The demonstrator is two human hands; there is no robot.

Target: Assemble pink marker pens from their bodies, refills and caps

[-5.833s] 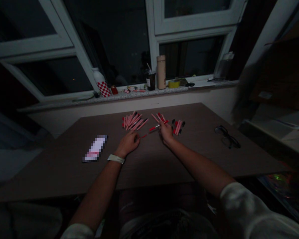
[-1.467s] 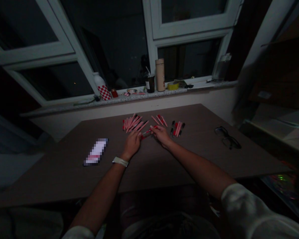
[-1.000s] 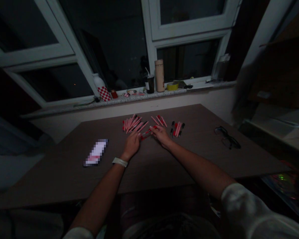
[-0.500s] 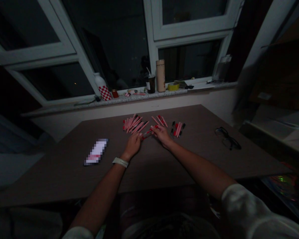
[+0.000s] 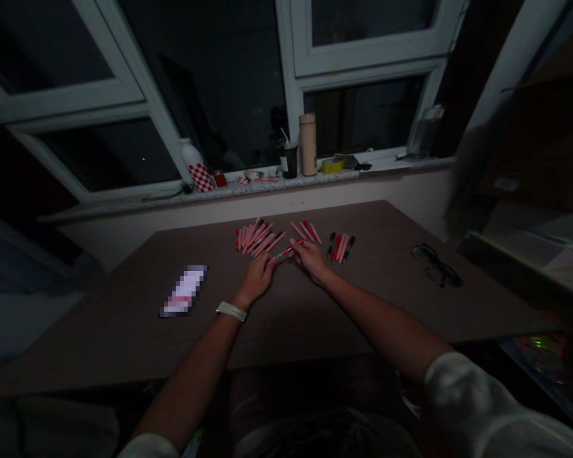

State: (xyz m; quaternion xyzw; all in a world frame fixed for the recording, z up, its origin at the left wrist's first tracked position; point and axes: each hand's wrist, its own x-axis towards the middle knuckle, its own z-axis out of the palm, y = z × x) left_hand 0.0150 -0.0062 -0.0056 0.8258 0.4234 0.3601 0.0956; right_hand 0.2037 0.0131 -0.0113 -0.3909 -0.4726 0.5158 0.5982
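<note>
A slim pen (image 5: 284, 252) with a red part and a pale part spans the gap between my two hands above the table. Its left end meets the closed fingertips of my left hand (image 5: 258, 277). Around the red end at the right are the pinched fingers of my right hand (image 5: 311, 259). Just beyond my left hand lies a heap of pink pens (image 5: 256, 236), with some black and red ones among them. A few pink and red pens (image 5: 306, 231) lie behind my right hand. To its right sits a row of black, red and pink pens (image 5: 341, 248).
A phone (image 5: 185, 291) lies on the table (image 5: 296, 324) at the left, and black-framed glasses (image 5: 437, 264) at the right. On the windowsill stand a checkered bottle (image 5: 199, 170), a dark drink cup (image 5: 289, 161), a tan flask (image 5: 308, 146) and yellow tape (image 5: 332, 166).
Pieces between my hands looked separate and slightly offset before; now they form one straight line. My hands have barely moved, and the pens on the table lie as before.
</note>
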